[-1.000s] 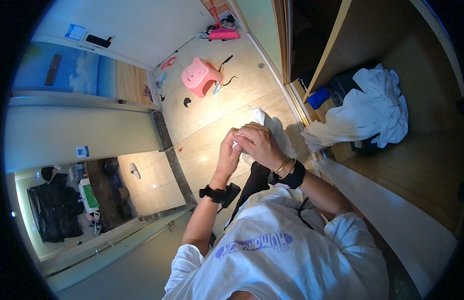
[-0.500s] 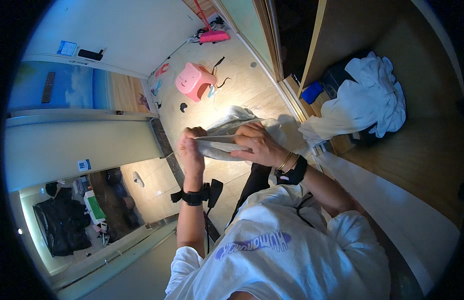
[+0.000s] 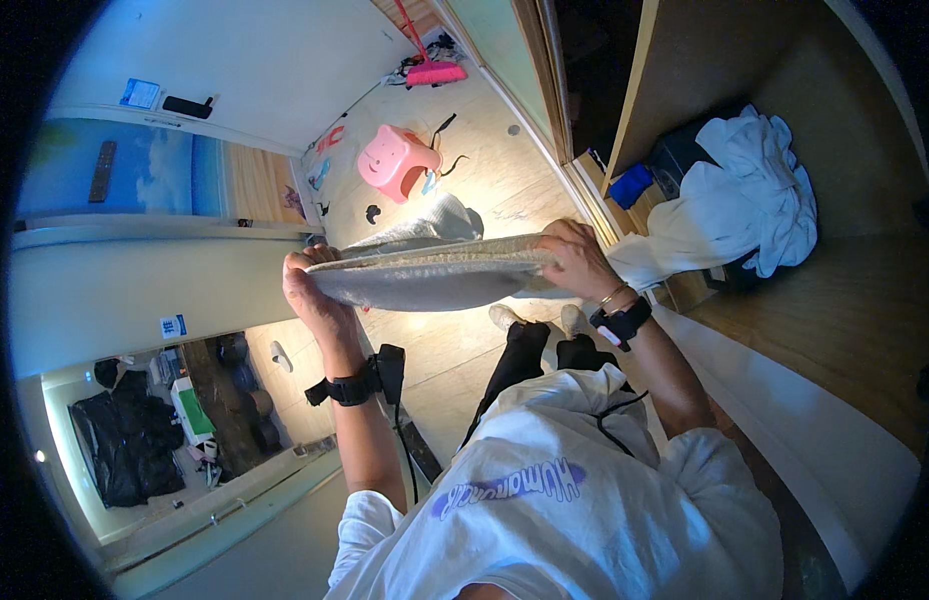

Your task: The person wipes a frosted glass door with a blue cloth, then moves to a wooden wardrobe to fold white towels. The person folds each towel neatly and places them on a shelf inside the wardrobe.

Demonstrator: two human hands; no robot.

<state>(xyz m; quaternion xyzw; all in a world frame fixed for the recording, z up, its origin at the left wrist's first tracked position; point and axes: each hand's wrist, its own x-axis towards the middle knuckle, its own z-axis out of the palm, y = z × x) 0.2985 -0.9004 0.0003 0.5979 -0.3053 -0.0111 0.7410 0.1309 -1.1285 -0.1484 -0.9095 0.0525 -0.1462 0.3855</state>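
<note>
A light grey knit garment is stretched taut between my hands in front of my body. Its upper edge runs nearly straight from hand to hand, and a ribbed part hangs on the far side. On the left, my left hand grips one end, its fingers closed on the fabric. My right hand pinches the other end, close to the cabinet. Which kind of garment it is, I cannot tell.
White clothing lies heaped in the open wooden cabinet on the right, beside a blue item. Ahead on the tiled floor stands a pink stool. A pink broom is farther off. A doorway with a black bag is at left.
My hands have moved apart, the left one leftward and the right one rightward. The garment, bunched between them before, is now pulled out wide.
</note>
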